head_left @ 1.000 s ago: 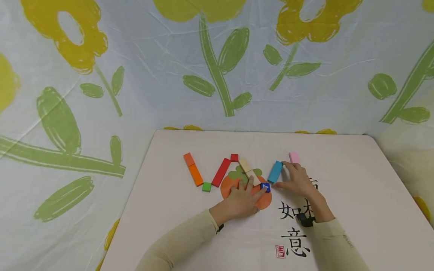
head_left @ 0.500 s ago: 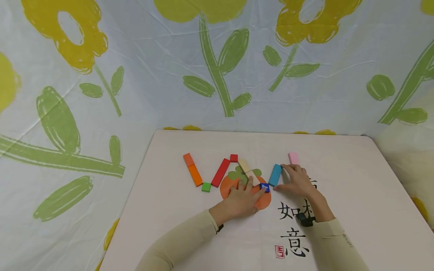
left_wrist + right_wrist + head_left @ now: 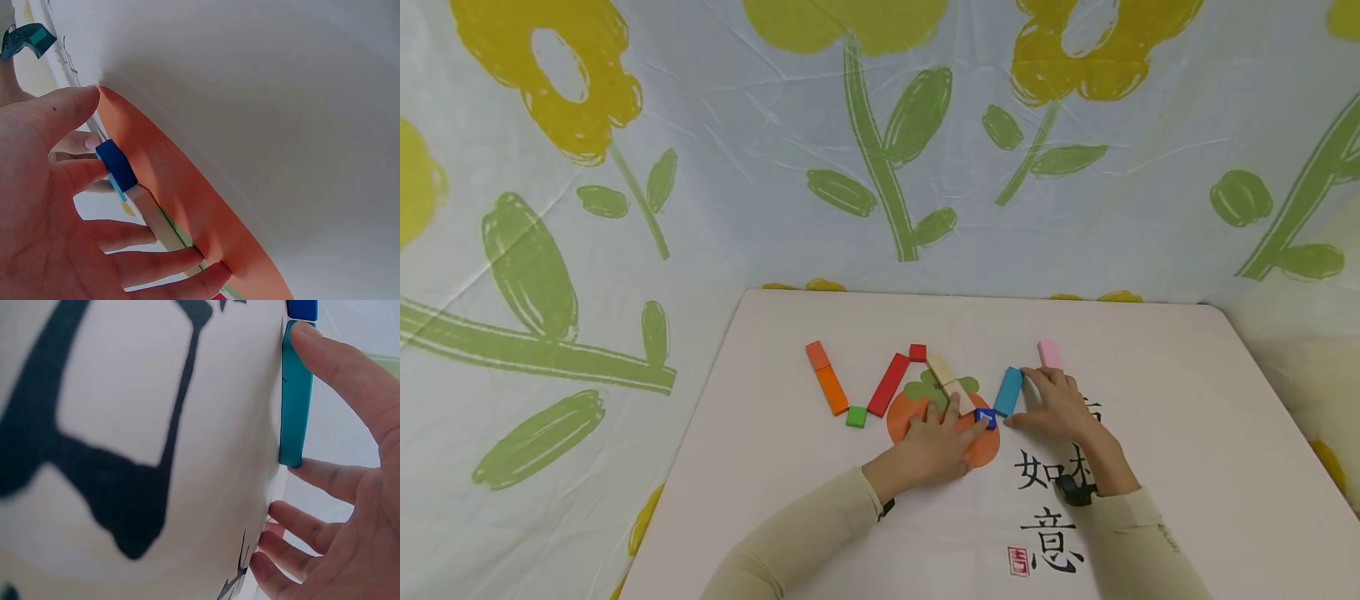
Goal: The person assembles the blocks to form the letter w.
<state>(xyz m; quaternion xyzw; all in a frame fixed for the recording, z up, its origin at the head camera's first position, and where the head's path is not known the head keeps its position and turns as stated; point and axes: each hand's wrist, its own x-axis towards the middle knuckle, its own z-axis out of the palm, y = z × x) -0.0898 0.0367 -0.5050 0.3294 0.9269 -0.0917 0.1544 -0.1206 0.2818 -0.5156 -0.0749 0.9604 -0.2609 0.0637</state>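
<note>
In the head view my left hand (image 3: 931, 448) lies with fingers spread on the orange fruit print. One fingertip touches the dark blue cube (image 3: 117, 165), and another rests against the lower cream block (image 3: 959, 397). My right hand (image 3: 1058, 406) pinches the light blue block (image 3: 1008, 392) lengthwise. Its thumb is at the near end and its index finger at the far end, as the right wrist view shows along the teal-looking block (image 3: 296, 394). That block's near end sits beside the dark blue cube. The other right fingers rest on the table near a pink block (image 3: 1050, 353).
Left of my hands, orange blocks (image 3: 827, 378), a green cube (image 3: 856, 416), a long red block (image 3: 888, 385), a red cube (image 3: 917, 352) and the upper cream block (image 3: 939, 367) form a zigzag. Black characters (image 3: 1049, 537) are printed on the pale table (image 3: 760, 517).
The light blue block has slid slightly toward me, its near end closer to the level of the dark blue cube. My right hand has shifted very little; my left hand stays in place.
</note>
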